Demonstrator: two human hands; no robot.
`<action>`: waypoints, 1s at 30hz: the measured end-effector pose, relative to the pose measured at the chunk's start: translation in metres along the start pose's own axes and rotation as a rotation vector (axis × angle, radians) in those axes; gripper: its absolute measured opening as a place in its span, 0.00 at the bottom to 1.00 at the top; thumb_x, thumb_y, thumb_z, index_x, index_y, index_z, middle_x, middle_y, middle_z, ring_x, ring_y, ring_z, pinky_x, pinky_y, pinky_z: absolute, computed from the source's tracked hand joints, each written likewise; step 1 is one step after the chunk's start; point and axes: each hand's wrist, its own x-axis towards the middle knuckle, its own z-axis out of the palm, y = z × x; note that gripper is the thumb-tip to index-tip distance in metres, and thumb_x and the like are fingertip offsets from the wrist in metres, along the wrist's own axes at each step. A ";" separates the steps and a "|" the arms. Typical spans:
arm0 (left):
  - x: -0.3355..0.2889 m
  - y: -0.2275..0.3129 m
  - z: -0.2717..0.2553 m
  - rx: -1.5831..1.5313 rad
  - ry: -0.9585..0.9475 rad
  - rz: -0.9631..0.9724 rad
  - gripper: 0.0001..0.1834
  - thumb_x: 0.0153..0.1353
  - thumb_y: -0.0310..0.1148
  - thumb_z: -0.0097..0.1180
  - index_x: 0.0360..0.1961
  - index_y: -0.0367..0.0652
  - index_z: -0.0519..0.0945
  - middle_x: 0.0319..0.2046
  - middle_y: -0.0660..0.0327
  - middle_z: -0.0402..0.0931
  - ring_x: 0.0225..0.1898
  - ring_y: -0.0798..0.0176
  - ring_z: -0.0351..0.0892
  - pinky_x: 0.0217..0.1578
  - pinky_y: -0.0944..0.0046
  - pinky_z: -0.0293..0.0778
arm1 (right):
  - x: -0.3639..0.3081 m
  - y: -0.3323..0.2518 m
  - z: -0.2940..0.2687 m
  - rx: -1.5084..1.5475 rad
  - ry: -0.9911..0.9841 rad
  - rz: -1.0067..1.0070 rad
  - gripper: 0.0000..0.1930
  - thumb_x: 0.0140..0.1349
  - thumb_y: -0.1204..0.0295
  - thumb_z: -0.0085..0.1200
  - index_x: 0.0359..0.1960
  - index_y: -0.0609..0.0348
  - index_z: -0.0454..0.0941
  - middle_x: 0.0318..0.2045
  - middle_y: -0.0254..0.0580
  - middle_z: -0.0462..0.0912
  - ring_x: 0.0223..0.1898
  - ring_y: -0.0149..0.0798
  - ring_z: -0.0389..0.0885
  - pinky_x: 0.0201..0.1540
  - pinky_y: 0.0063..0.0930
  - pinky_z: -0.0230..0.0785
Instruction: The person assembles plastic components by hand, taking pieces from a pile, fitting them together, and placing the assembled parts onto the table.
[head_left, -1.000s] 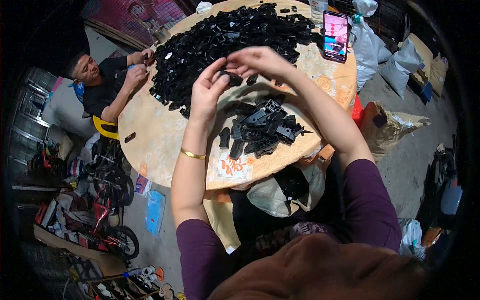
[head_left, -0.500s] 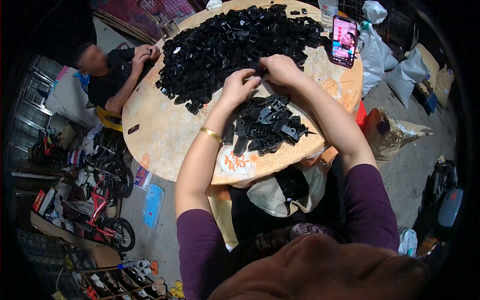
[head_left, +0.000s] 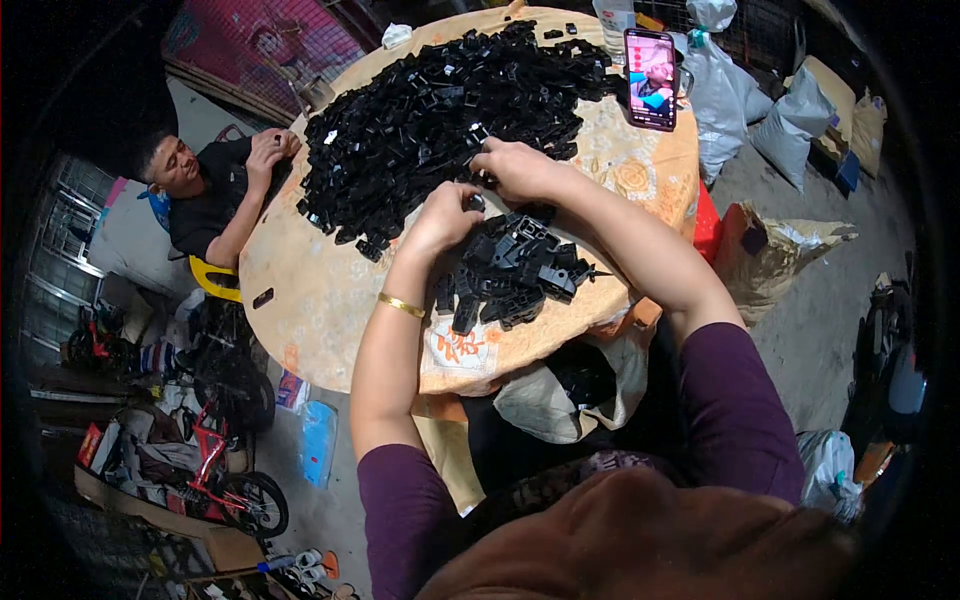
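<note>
Filling most of what I see, the round table (head_left: 310, 340) wears a cream and orange cloth with a flower pattern. By its left edge I have a co-worker (head_left: 200, 218) in a black top, both hands close together near the rim. Past the right edge, full white sacks (head_left: 722, 120) stand on the floor. A big pile (head_left: 420, 135) of black plastic parts spreads over the far half of the table. Below the near edge I make out an open pale bag (head_left: 535, 408) with something black inside, too dark to tell what. A smaller heap (head_left: 515, 268) of black parts lies between the big pile and the near edge.

The right hand (head_left: 518, 172) is palm down at the near side of the big pile, fingers curled; its tips sink into the dark, so I cannot tell whether they grasp anything. Just beside it, the left hand (head_left: 445, 217) pinches between thumb and fingers. A phone (head_left: 650, 82) with a lit screen stands toward the far right edge. A gold bracelet (head_left: 402, 305) circles the left wrist. Smallest, the black piece (head_left: 475, 203) sits in that left pinch, between the big pile and the smaller heap.
</note>
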 end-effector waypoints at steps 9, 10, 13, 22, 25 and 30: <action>-0.012 -0.009 -0.011 -0.540 0.315 -0.133 0.16 0.44 0.24 0.61 0.35 0.34 0.72 0.26 0.62 0.75 0.26 0.73 0.74 0.25 0.74 0.70 | 0.010 -0.009 -0.003 0.783 0.146 0.029 0.21 0.45 0.74 0.56 0.45 0.60 0.72 0.41 0.46 0.77 0.44 0.37 0.76 0.48 0.29 0.67; -0.015 -0.004 -0.018 -0.790 0.303 -0.137 0.16 0.46 0.24 0.61 0.37 0.33 0.71 0.27 0.61 0.76 0.26 0.72 0.74 0.25 0.75 0.70 | 0.010 -0.011 -0.003 0.782 0.145 0.030 0.21 0.45 0.74 0.56 0.45 0.60 0.72 0.41 0.46 0.77 0.44 0.37 0.76 0.48 0.29 0.67; -0.015 -0.008 -0.016 -0.907 0.350 -0.105 0.18 0.48 0.25 0.60 0.39 0.31 0.69 0.28 0.59 0.76 0.26 0.72 0.75 0.25 0.76 0.70 | 0.007 -0.022 -0.009 0.852 0.159 0.031 0.20 0.48 0.75 0.55 0.46 0.60 0.72 0.41 0.46 0.77 0.43 0.34 0.76 0.46 0.27 0.68; -0.014 -0.006 -0.022 -0.883 0.410 -0.015 0.15 0.46 0.23 0.59 0.37 0.33 0.71 0.27 0.57 0.77 0.25 0.70 0.75 0.27 0.74 0.71 | 0.010 -0.018 -0.015 1.069 0.140 0.050 0.20 0.50 0.76 0.55 0.47 0.61 0.71 0.40 0.42 0.77 0.40 0.30 0.74 0.45 0.24 0.68; -0.016 -0.006 -0.022 -0.912 0.414 -0.037 0.15 0.47 0.23 0.59 0.37 0.33 0.72 0.27 0.58 0.77 0.25 0.70 0.75 0.28 0.75 0.71 | 0.008 -0.021 -0.016 0.885 0.174 -0.062 0.18 0.51 0.76 0.54 0.46 0.60 0.73 0.39 0.42 0.77 0.40 0.30 0.74 0.44 0.24 0.68; -0.014 -0.007 -0.018 -0.947 0.488 0.031 0.14 0.47 0.22 0.58 0.37 0.34 0.72 0.27 0.59 0.77 0.25 0.71 0.75 0.27 0.76 0.69 | 0.007 -0.034 -0.007 0.888 0.334 -0.009 0.18 0.50 0.76 0.55 0.45 0.60 0.73 0.38 0.41 0.78 0.39 0.31 0.75 0.43 0.26 0.68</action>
